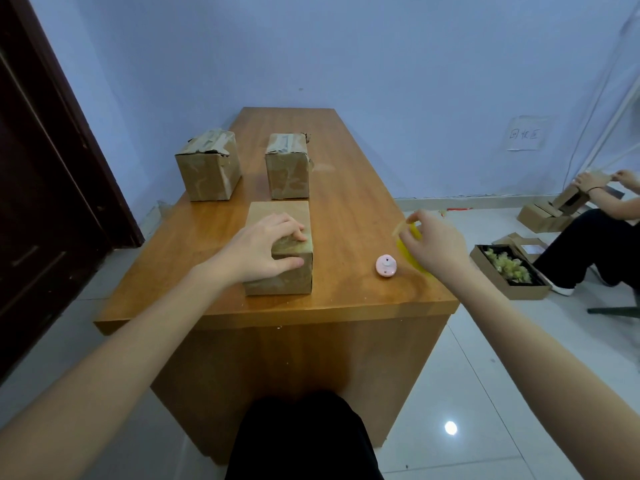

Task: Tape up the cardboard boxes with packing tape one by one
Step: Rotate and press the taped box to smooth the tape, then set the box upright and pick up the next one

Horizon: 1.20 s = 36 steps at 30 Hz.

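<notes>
Dark clothing: the wearer's lap (pixel 304 441) fills the near bottom edge, in front of the table's near end.
Left hand: the left hand (pixel 266 249) lies palm down on the near box, fingers spread over its top and near edge, thumb pressed against its near face; it rests on the box rather than closing round it.
Near box: the nearest cardboard box (pixel 280 249) sits on the table near the near edge, flaps closed.
Right hand: the right hand (pixel 434 245) is raised above the table's right edge, fingers closed round the tape roll.
Tape roll: the yellow tape roll (pixel 410 252) shows below and left of the right hand, a pale loose end of tape sticking up by the fingertips.
Pink object: a small round pink object (pixel 386 266) lies on the table between the near box and the right hand.
Far boxes: the far left box (pixel 209 166) and the far right box (pixel 287 166) stand side by side, apart, beyond the near box, both with tape on top.
Table: the wooden table (pixel 349 188) runs away toward the blue wall.
Right side: a second person (pixel 588 237) sits on the floor handling a carton, with an open tray of pale scraps (pixel 509 270) near them.
</notes>
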Available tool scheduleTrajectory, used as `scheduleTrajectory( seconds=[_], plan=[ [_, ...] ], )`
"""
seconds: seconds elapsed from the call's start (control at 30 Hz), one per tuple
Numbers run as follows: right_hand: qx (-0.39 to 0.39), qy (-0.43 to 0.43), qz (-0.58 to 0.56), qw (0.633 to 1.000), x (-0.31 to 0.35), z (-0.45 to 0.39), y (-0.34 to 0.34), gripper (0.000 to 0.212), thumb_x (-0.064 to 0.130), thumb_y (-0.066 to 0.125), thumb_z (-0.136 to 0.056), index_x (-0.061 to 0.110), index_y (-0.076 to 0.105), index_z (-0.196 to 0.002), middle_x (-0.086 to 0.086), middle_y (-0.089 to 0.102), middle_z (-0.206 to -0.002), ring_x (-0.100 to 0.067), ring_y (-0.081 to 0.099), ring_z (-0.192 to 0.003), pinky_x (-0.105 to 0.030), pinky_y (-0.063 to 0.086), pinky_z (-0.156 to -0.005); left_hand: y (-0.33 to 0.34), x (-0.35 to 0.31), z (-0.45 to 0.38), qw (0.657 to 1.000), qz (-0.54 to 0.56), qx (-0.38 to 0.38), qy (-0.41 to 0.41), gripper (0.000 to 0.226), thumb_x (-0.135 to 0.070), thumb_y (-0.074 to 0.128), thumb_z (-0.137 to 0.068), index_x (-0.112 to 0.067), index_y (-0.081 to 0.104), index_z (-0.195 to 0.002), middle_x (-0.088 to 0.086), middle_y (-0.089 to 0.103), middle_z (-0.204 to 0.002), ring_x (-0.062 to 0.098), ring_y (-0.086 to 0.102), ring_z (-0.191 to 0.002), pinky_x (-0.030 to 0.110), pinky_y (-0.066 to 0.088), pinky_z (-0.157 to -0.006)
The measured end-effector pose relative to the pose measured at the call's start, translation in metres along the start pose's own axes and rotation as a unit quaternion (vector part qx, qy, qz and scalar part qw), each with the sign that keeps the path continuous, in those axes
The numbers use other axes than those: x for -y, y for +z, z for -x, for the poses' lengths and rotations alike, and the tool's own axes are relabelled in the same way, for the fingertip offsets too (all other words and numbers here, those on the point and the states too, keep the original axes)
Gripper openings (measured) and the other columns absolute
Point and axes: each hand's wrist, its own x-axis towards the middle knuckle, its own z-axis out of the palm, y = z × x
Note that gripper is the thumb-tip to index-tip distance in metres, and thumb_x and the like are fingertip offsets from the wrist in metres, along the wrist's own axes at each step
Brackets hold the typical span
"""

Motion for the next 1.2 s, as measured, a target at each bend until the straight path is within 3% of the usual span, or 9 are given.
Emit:
scheduleTrajectory(
  seconds=[0.17,0.33,0.5,0.63,0.73,0.87,0.97,1.07,1.2],
  plan=[
    [0.043,-0.044,0.14,0.988,-0.002,-0.007,0.032,0.026,0.022,0.041,-0.096,0.003,0.052,-0.11,-0.014,0.064,-0.084,-0.035,0.061,-0.078,-0.035,0.044,-0.063,0.0,-0.001,0.001,1.0,-0.006,-0.001,-0.004,0.026,-0.039,0.068,-0.081,-0.03,0.057,-0.103,-0.014,0.052,-0.122,0.003,0.045,-0.112,0.025,0.037,-0.085],
    [0.051,-0.042,0.182,0.981,0.0,-0.01,0.043,0.026,0.022,0.039,-0.096,0.009,0.047,-0.117,-0.008,0.062,-0.078,-0.029,0.057,-0.068,-0.025,0.025,-0.049,0.0,0.0,0.0,1.0,-0.012,-0.004,0.0,0.026,-0.038,0.068,-0.081,-0.028,0.058,-0.103,-0.014,0.053,-0.122,0.003,0.045,-0.112,0.027,0.039,-0.086],
    [0.059,-0.052,0.189,0.979,0.0,-0.011,0.043,0.038,0.035,0.042,-0.095,0.01,0.042,-0.123,-0.005,0.062,-0.072,-0.027,0.063,-0.068,-0.033,0.048,-0.06,-0.002,-0.001,0.0,1.0,-0.015,0.005,0.0,0.03,-0.041,0.066,-0.082,-0.029,0.057,-0.107,-0.014,0.052,-0.123,0.001,0.044,-0.112,0.03,0.043,-0.09],
    [0.053,-0.047,0.191,0.979,-0.004,-0.009,0.041,0.049,0.042,0.042,-0.094,0.006,0.038,-0.126,0.001,0.05,-0.061,-0.022,0.053,-0.056,-0.03,0.042,-0.053,-0.01,-0.005,0.002,0.995,-0.098,0.026,0.015,0.058,-0.053,0.062,-0.081,-0.031,0.043,-0.132,-0.013,0.048,-0.134,0.007,0.041,-0.122,0.024,0.032,-0.102],
    [0.005,-0.05,0.226,0.973,0.002,-0.006,0.031,0.051,0.045,0.039,-0.095,0.004,0.041,-0.125,-0.005,0.057,-0.082,-0.023,0.056,-0.072,-0.03,0.036,-0.055,-0.017,-0.008,0.007,0.992,-0.125,-0.009,0.003,0.074,-0.062,0.055,-0.079,-0.035,0.029,-0.143,-0.01,0.039,-0.144,0.012,0.031,-0.133,0.033,0.019,-0.11],
    [-0.059,-0.111,0.1,0.987,0.038,0.012,0.022,0.046,0.035,0.043,-0.096,0.001,0.05,-0.125,-0.015,0.057,-0.116,-0.03,0.052,-0.106,-0.035,0.037,-0.082,-0.019,0.0,0.024,0.984,-0.03,-0.075,-0.161,0.061,-0.057,0.042,-0.089,-0.035,0.029,-0.144,-0.01,0.027,-0.151,0.011,0.023,-0.138,0.041,0.022,-0.108],
    [0.058,-0.147,-0.141,0.977,0.087,0.03,0.028,0.053,0.035,0.04,-0.1,0.008,0.035,-0.145,-0.008,0.04,-0.148,-0.021,0.035,-0.136,-0.03,0.027,-0.108,-0.008,0.006,0.036,0.969,0.056,-0.098,-0.222,0.057,-0.047,0.036,-0.097,-0.025,0.023,-0.148,-0.008,0.019,-0.155,0.008,0.016,-0.141,0.033,0.016,-0.11],
    [0.147,-0.168,-0.236,0.946,0.127,0.046,0.048,0.054,0.037,0.032,-0.103,0.018,0.02,-0.152,0.004,0.017,-0.159,-0.007,0.01,-0.145,-0.019,0.006,-0.111,0.009,0.003,0.041,0.904,0.28,-0.12,-0.301,0.056,-0.044,0.032,-0.099,-0.026,0.016,-0.15,-0.005,0.016,-0.156,0.012,0.015,-0.141,0.029,0.015,-0.11],
    [0.12,-0.145,-0.224,0.956,0.141,0.054,0.07,0.049,0.029,0.03,-0.104,0.011,0.026,-0.15,-0.002,0.016,-0.16,-0.011,0.003,-0.147,-0.02,0.003,-0.114,0.026,-0.006,0.045,0.838,0.406,-0.157,-0.328,0.055,-0.048,0.03,-0.097,-0.035,0.013,-0.148,-0.003,0.022,-0.154,0.016,0.023,-0.138,0.035,0.02,-0.112]
  ],
)
